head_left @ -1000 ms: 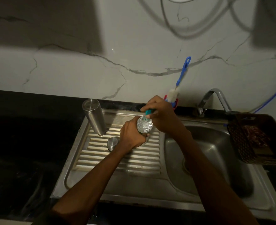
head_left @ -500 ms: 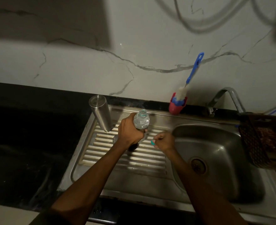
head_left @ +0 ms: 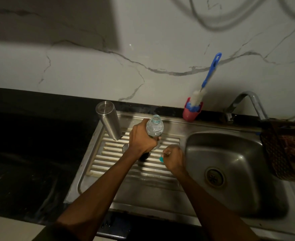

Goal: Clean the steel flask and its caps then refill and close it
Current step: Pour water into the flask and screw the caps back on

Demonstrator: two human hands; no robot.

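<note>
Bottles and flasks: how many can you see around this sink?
2. The steel flask stands inverted at the drainboard's back left corner. The clear plastic bottle, uncapped, is gripped by the left hand over the drainboard. Nothing suggests others, though the dark counter hides detail.

My left hand (head_left: 142, 138) wraps the plastic bottle (head_left: 154, 126), so only its neck and shoulder show; its lower body is hidden. A steel cap (head_left: 125, 148) peeks out just left of that hand, mostly covered by my wrist. In my right hand (head_left: 173, 159) only a sliver of the teal cap (head_left: 161, 159) shows. At the far right the dark basket (head_left: 282, 153) is cut by the edge, its contents too dim to tell.
</note>
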